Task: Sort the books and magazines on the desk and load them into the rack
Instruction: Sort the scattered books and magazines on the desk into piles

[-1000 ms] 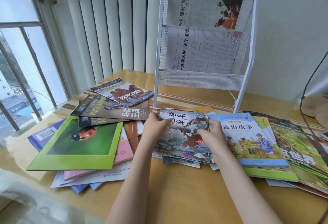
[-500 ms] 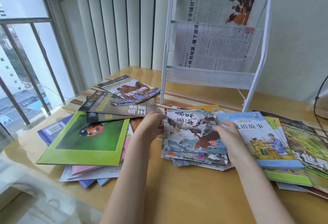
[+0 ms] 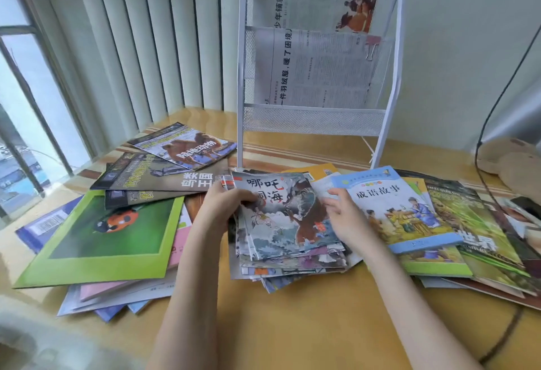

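Nearest the camera, bare yellow surface (image 3: pixel 292 325); both forearms reach forward over it. Left hand (image 3: pixel 225 208) holds the left edge of the centre stack (image 3: pixel 289 240), thumb curled over the top cover, fingers hidden beneath. Right hand (image 3: pixel 345 217) lies at the stack's right edge, fingers loosely spread, gripping nothing that I can see; it overlaps the blue book (image 3: pixel 395 208) just beside.

Left: green ladybird book (image 3: pixel 102 238) on a loose heap, dark magazines (image 3: pixel 164 179) behind it. Right: further overlapping books, fanned.

Far: white rack (image 3: pixel 316 123), upright at the back of the surface. Upper two tiers hold clipped newspapers; bottom mesh pocket looks empty.

Judgement: sorting step, squaring up the small picture books. Nothing loaded from this lot. Next move calls for both hands closing on the stack's sides, aligning edges, then lifting it clear toward the bottom pocket.
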The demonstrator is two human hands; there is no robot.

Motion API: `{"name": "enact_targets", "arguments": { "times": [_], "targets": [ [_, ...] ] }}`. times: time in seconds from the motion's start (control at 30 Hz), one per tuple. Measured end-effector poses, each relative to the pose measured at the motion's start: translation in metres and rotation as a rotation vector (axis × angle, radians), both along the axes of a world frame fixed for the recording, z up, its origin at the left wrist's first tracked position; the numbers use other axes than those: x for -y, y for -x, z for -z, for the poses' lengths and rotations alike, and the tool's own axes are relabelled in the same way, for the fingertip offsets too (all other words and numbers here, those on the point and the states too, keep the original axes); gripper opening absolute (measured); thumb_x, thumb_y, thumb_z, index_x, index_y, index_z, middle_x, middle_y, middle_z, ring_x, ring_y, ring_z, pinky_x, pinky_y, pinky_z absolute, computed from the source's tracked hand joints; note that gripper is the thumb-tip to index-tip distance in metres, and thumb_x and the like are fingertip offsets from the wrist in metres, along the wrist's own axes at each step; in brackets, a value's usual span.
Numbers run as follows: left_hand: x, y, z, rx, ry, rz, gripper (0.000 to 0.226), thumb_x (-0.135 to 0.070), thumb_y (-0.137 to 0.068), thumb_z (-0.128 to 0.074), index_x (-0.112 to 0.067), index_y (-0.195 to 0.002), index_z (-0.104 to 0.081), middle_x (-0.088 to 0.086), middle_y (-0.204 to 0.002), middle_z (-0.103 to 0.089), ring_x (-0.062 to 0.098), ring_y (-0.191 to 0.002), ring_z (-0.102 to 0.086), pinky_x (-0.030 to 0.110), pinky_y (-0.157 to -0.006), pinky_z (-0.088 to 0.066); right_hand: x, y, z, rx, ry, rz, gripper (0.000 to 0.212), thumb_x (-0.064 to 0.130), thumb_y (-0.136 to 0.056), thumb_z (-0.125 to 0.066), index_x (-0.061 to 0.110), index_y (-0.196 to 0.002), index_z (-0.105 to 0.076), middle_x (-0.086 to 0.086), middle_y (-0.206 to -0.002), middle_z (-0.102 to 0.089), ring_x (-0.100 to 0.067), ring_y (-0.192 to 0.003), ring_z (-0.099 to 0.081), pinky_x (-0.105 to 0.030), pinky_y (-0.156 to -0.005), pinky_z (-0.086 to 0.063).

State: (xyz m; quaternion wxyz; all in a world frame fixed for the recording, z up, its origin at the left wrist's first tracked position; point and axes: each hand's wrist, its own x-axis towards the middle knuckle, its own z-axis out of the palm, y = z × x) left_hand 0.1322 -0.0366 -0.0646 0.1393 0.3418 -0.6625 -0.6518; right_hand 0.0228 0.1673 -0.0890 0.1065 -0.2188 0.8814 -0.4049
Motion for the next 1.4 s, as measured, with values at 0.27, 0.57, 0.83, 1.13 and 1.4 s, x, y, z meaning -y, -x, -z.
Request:
{"name": "enact_targets", "arguments": {
  "times": [0.27, 0.57, 0.83, 1.13, 1.4],
  "targets": [
    [0.045, -0.023, 0.008, 0.037, 0.088, 0.025, 0.016, -0.01, -0.068, -0.066, -0.011, -0.064, -0.051, 0.012, -0.057, -0.054, 0.021, -0.048, -0.051, 0.031, -0.055, -0.043, -0.015, -0.004, 0.012, -0.122, -0.531, -0.071, 0.093, 0.076, -0.081, -0.039, 0.025, -0.152, -0.007, 0.005, -0.159, 0.01, -0.023, -0.147, -0.005, -0.041, -0.116, -0.013],
    [0.036, -0.015, 0.01, 0.104, 0.111, 0.074, 0.064, -0.031, -0.045, -0.074, 0.0, -0.097, -0.052, 0.014, -0.08, -0.062, 0.025, -0.065, -0.061, 0.039, -0.062, -0.051, 0.008, -0.016, 0.007, -0.209, -0.71, -0.021, 0.063, 0.038, -0.1, -0.034, 0.013, -0.151, -0.006, -0.018, -0.158, -0.006, -0.034, -0.146, -0.005, -0.055, -0.114, -0.013],
    [0.015, -0.005, 0.008, -0.035, 0.456, -0.026, 0.075, -0.009, -0.071, -0.072, -0.026, -0.137, -0.041, -0.008, -0.081, -0.054, 0.007, -0.071, -0.054, 0.025, -0.063, -0.047, 0.01, -0.021, -0.03, -0.375, -0.449, 0.098, 0.028, 0.002, -0.09, -0.046, 0.009, -0.116, -0.052, -0.014, -0.106, -0.063, -0.031, -0.09, -0.059, -0.03, -0.066, -0.04],
    [0.011, 0.001, 0.017, 0.07, 0.444, 0.145, 0.068, -0.022, -0.075, -0.073, -0.022, -0.136, -0.041, 0.007, -0.113, -0.057, 0.015, -0.079, -0.059, 0.022, -0.057, -0.045, -0.01, 0.004, -0.038, -0.07, -0.402, 0.135, 0.051, 0.032, -0.079, -0.073, 0.018, -0.124, -0.055, -0.004, -0.125, -0.059, -0.024, -0.106, -0.057, -0.03, -0.08, -0.045],
    [0.002, 0.009, 0.025, 0.188, 0.596, 0.1, 0.056, -0.035, -0.08, -0.064, -0.011, -0.126, -0.044, 0.013, -0.115, -0.055, 0.03, -0.111, -0.047, 0.037, -0.086, -0.045, 0.009, -0.014, -0.018, -0.411, -0.646, 0.17, 0.034, 0.041, -0.096, -0.044, 0.01, -0.084, -0.051, -0.009, -0.092, -0.065, -0.027, -0.071, -0.052, -0.024, -0.047, -0.029]
  ]
}}
